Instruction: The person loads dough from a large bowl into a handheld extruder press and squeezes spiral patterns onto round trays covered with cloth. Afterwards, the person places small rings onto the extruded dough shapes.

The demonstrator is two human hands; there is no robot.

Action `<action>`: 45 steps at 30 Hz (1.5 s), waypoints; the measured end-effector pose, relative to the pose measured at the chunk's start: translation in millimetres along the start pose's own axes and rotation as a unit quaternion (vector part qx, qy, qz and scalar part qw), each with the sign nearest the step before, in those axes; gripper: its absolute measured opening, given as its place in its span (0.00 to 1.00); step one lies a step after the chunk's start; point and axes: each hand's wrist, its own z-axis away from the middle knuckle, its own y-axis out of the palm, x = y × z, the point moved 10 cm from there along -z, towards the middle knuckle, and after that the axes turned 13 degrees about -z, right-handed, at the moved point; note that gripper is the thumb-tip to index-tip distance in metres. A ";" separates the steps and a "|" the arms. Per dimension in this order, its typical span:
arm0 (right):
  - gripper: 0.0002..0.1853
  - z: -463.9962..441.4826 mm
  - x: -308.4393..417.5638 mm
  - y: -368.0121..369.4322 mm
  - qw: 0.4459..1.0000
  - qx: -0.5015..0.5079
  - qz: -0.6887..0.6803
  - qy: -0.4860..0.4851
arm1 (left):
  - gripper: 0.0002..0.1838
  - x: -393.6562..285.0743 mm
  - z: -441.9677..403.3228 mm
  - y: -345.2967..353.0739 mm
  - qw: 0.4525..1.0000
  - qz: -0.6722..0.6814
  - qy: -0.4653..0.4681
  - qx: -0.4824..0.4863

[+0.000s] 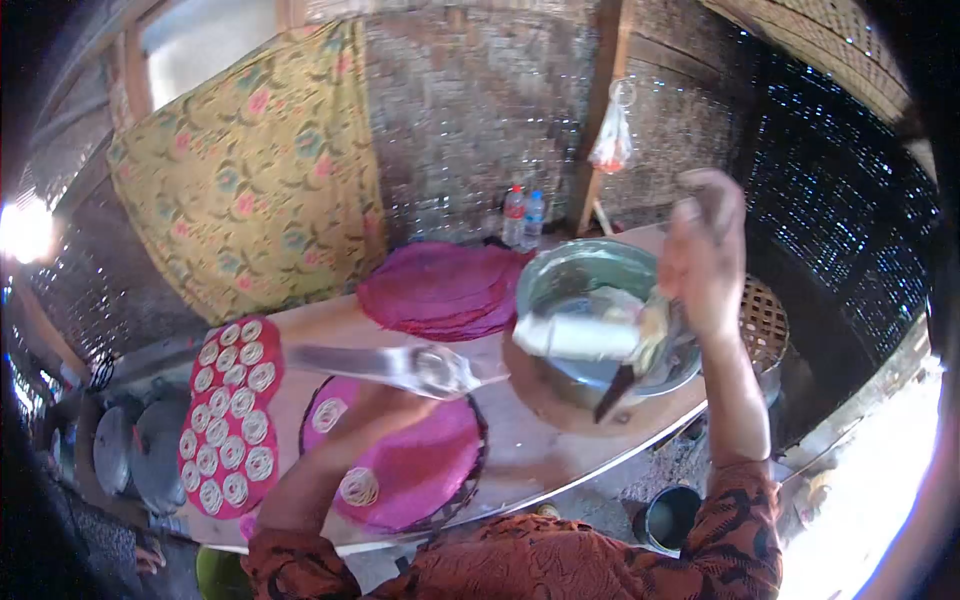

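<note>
My left hand (400, 405) is wrapped round a shiny metal press (430, 370), whose long arm reaches left. Beneath it lies a round pink mat (425, 460) with a white noodle coil (359, 487) near its lower left edge and another coil at its upper left. My right hand (708, 250) is raised at the right rim of a green basin (560, 260), its fingers smeared by motion. A white cylinder (580, 338) and a dark blade-like piece (615, 392) are over the basin, both blurred. What my right hand holds, if anything, is unclear.
Pink mats (440, 285) are stacked behind. At the left, a red mat (230, 420) bears several noodle coils. Two bottles (524, 218) stand by the wall. A woven basket (763, 325) is at the right, a bucket (670, 517) below the table edge. At lower left, another person's hand (150, 555) shows.
</note>
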 end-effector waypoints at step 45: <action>0.07 13.6 -367.6 -157.2 0.493 0.623 0.606 -0.033 | 0.11 -34.7 -281.3 118.0 0.930 -0.123 -0.138 -0.317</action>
